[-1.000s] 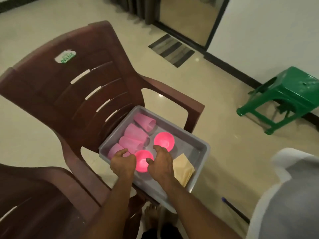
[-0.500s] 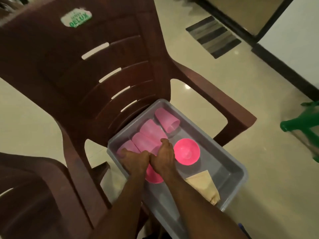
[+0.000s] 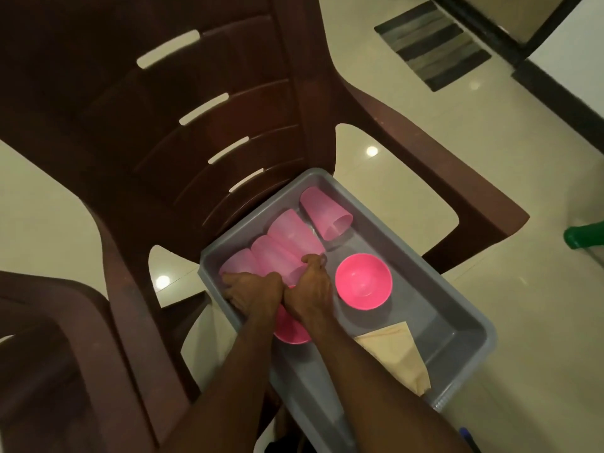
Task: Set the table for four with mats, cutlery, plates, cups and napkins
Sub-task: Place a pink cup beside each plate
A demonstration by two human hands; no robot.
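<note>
A grey plastic bin (image 3: 457,302) rests on the seat of a brown plastic chair (image 3: 170,132). Inside lie several pale pink cups (image 3: 325,212) on their sides, a pink bowl (image 3: 363,281) standing free, a second pink bowl (image 3: 291,331) partly hidden under my hands, and folded beige napkins (image 3: 398,354). My left hand (image 3: 253,291) covers the nearest cup at the bin's left wall. My right hand (image 3: 310,289) curls around the neighbouring cup (image 3: 277,256). Both hands touch each other.
A second brown chair (image 3: 42,354) stands at the lower left. A striped doormat (image 3: 431,44) lies on the tiled floor at the upper right. A green stool leg (image 3: 583,237) shows at the right edge.
Both hands moved from the near pink bowl up to the pink cups and closed on them. The view has come closer to the bin.
</note>
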